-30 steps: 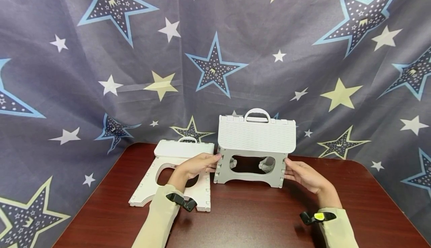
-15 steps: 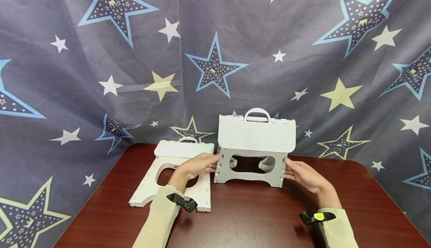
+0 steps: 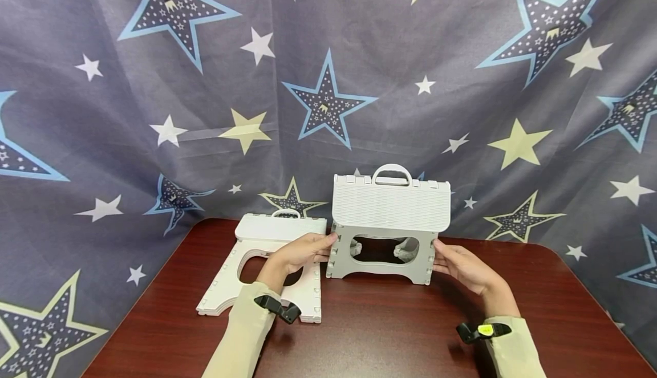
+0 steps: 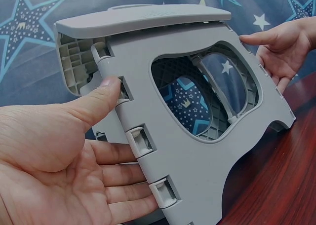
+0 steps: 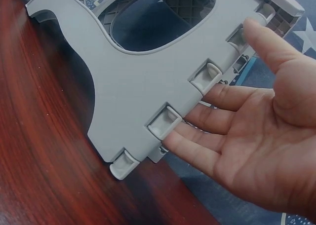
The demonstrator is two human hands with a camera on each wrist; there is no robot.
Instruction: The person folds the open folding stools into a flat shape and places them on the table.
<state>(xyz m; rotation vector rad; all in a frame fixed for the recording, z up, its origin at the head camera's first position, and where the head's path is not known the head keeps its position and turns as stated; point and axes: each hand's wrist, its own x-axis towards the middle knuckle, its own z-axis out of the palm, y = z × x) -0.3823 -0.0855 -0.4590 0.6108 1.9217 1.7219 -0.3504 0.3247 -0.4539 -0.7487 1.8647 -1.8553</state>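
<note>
The upright stool (image 3: 390, 207) stands unfolded on the tabletop (image 3: 380, 326), the seat's long axis running crosswise from one hand to the other. The left grip (image 3: 305, 251) pinches the upright stool's left side edge, thumb in front, fingers behind; the right grip (image 3: 464, 269) does likewise at its right. Neither is clearly nearer. A folded stool (image 3: 279, 228) lies flat, left of the upright stool; a star-print curtain (image 3: 359, 36) hangs behind it.

two folding stools (image 3: 392, 207) (image 3: 279, 228), two hands (image 3: 301, 251) (image 3: 466, 271), two sleeves (image 3: 238, 332) (image 3: 515, 346), two wrist straps (image 3: 277, 308) (image 3: 484, 332), one table (image 3: 369, 332), one starry cloth (image 3: 215, 81)
</note>
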